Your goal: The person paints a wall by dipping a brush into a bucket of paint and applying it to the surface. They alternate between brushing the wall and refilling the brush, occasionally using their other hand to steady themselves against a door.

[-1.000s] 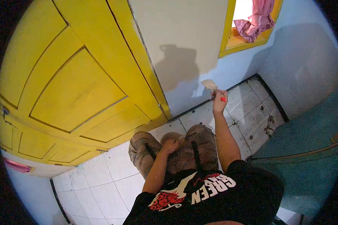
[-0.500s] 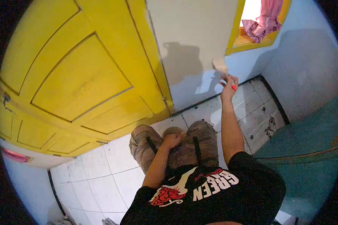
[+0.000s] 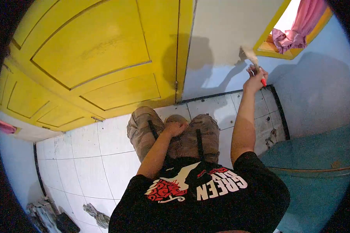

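Note:
My right hand (image 3: 256, 79) is closed around a paintbrush (image 3: 251, 58), and the red end of its handle sticks out below the fingers. The cream-coloured bristles are at the wall, just left of the window frame's lower corner. Beige paint (image 3: 225, 27) covers the upper wall, while a light blue strip (image 3: 200, 83) shows beneath it. My left hand (image 3: 176, 128) lies between my knees with its fingers curled at the edge of a round, brownish container (image 3: 176, 119). What is inside that container cannot be made out.
A yellow panelled door (image 3: 105, 50) stands on the left. The yellow window frame (image 3: 276, 53) holds a tied pink curtain (image 3: 295, 37). A teal surface (image 3: 319, 186) is at the right. Grey cloth (image 3: 96, 215) lies on the white tiled floor (image 3: 85, 171), which has dark spots near the wall.
The whole view has shifted with my head. The brush has moved slightly up the wall relative to the window corner. My left hand stays between my knees.

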`<state>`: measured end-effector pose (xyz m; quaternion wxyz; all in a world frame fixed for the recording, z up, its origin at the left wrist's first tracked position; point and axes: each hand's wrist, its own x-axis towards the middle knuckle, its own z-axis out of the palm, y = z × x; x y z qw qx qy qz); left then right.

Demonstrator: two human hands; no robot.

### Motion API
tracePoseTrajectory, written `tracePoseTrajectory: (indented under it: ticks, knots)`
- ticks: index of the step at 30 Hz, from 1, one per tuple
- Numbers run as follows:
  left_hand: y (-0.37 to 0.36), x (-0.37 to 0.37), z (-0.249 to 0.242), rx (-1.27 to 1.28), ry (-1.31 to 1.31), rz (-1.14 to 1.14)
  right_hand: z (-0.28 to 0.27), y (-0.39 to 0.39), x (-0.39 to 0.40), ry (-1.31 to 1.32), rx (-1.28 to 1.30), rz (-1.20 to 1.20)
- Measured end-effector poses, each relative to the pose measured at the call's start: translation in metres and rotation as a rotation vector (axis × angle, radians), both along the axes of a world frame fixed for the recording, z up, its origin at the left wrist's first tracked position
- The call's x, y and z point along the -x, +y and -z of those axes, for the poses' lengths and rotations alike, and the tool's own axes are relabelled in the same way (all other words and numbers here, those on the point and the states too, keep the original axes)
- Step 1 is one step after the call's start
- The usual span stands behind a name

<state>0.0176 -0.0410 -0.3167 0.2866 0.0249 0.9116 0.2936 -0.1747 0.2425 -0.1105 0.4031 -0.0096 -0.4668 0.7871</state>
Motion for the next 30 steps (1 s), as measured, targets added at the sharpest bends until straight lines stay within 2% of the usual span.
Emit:
tracePoseTrajectory:
  ticks: [2,5,8,10,11,13,14,16,18,20,22,24,26,28,30]
  knots:
    - [-0.001,-0.001,-0.005,-0.034,0.044,0.005,-0.009,-0.012,-0.025,0.007,0.024,-0.062]
    - [-0.001,-0.001,-0.005,-0.038,0.079,0.046,0.032,-0.048,-0.051,-0.069,-0.038,-0.168]
    - [-0.002,0.003,0.007,-0.009,-0.055,0.072,0.055,-0.087,-0.079,-0.105,0.002,-0.220]
    - [0.000,-0.006,0.010,-0.184,0.280,-0.011,0.056,-0.103,-0.084,-0.142,0.116,-0.310]
    - [-0.003,-0.003,0.011,-0.177,0.283,-0.011,0.055,-0.106,-0.083,-0.109,0.140,-0.310]
    - [-0.003,-0.002,-0.012,-0.025,-0.016,0.015,0.031,-0.115,-0.084,-0.126,0.142,-0.286]
    - [-0.003,-0.002,-0.024,-0.023,-0.017,0.020,0.025,-0.116,-0.082,-0.145,0.141,-0.261]
    - [-0.003,-0.003,-0.040,-0.080,-0.114,0.008,0.049,-0.115,-0.073,-0.157,0.098,-0.275]
    - [-0.005,-0.001,-0.033,-0.076,-0.054,0.033,0.088,-0.111,-0.061,-0.154,0.052,-0.288]
    - [-0.004,-0.001,-0.016,-0.073,0.011,0.049,0.125,-0.106,-0.065,-0.267,-0.025,-0.265]
    - [-0.005,0.000,-0.001,-0.030,0.116,0.063,0.122,-0.102,-0.080,-0.321,0.024,-0.246]
    - [-0.005,0.001,-0.001,-0.027,0.103,0.057,0.117,-0.104,-0.083,-0.393,0.080,-0.223]
    - [-0.004,-0.002,-0.006,-0.026,0.081,0.068,0.109,-0.104,-0.076,-0.319,0.065,-0.247]
    - [-0.001,-0.006,-0.022,0.009,0.185,0.080,0.071,-0.110,-0.059,-0.233,0.086,-0.224]
    - [-0.001,0.000,-0.013,0.003,0.100,0.069,0.047,-0.109,-0.045,-0.168,0.126,-0.236]
